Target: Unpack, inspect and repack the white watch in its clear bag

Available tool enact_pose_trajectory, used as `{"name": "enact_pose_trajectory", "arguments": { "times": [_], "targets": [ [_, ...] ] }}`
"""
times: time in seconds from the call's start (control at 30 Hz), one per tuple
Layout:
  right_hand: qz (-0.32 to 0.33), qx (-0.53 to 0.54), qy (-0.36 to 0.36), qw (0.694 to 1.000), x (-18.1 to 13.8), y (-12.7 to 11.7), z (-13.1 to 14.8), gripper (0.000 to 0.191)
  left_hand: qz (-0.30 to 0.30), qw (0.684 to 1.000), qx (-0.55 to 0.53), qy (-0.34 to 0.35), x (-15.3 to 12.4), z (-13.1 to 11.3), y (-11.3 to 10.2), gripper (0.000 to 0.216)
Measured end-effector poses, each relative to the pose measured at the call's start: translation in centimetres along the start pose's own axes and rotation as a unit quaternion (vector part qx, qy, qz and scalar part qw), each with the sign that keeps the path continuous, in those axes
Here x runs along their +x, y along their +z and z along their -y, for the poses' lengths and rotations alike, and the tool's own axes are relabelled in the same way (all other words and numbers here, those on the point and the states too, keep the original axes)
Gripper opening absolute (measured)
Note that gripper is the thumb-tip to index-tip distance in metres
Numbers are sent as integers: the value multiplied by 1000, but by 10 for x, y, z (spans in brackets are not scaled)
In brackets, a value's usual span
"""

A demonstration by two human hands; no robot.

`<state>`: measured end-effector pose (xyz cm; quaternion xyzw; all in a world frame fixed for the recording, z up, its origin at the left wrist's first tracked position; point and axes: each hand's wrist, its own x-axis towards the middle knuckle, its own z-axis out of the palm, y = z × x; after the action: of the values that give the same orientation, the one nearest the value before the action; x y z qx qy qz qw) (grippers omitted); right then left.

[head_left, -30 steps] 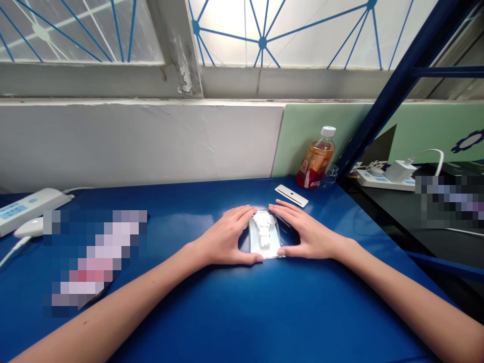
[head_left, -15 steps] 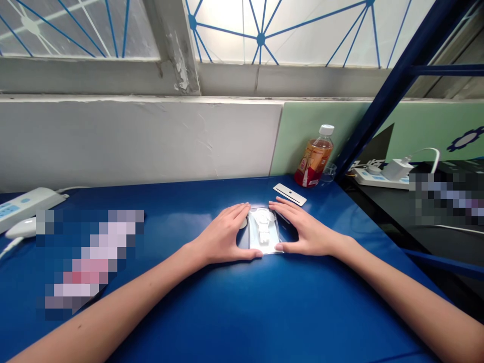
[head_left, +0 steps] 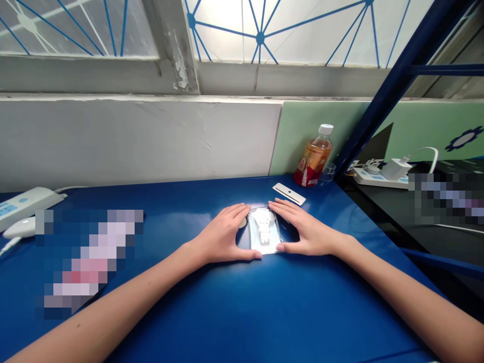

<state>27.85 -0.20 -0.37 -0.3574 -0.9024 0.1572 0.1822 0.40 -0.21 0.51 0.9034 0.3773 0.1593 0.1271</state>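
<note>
A small clear plastic packet (head_left: 257, 243) lies flat on the blue table, with a white strap-like object (head_left: 264, 229) inside whose exact kind I cannot make out. My left hand (head_left: 225, 234) rests along the packet's left side, thumb and fingers stretched wide apart, the thumb tip at the near left corner. On the other side, my right hand (head_left: 302, 229) mirrors it, with its thumb at the near right corner and fingertips by the far corner. Both hands are open, touching the packet's edges. Part of a small round pale object (head_left: 242, 223) shows beside my left palm.
Behind my right hand lies a thin white slotted strip (head_left: 289, 193). A drink bottle (head_left: 313, 156) with a white cap stands near the wall, beside a blue metal post (head_left: 372, 103). Far left are a power strip (head_left: 32, 204), a white charger (head_left: 20, 228) and a pixelated object (head_left: 94, 262).
Almost nothing differs. The view has shifted very slightly, and both hands keep their places around the packet.
</note>
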Motion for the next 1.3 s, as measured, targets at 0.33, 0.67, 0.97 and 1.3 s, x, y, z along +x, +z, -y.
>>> {"name": "enact_pose_trajectory", "arguments": {
  "times": [0.33, 0.67, 0.97, 1.3],
  "targets": [
    [15, 4, 3, 1000, -2, -3, 0, 103, 3, 1000, 13, -1, 0, -1, -1, 107],
    [19, -1, 7, 1000, -1, -2, 0, 103, -20, 999, 41, 9, -1, 0, 2, 99],
    [9, 1, 9, 1000, -3, -3, -1, 95, -1, 999, 43, 23, -1, -2, -2, 95],
    [-94, 26, 11, 995, 3, 0, 3, 50, 2, 999, 29, 30, -3, 1, -1, 70]
  ]
}}
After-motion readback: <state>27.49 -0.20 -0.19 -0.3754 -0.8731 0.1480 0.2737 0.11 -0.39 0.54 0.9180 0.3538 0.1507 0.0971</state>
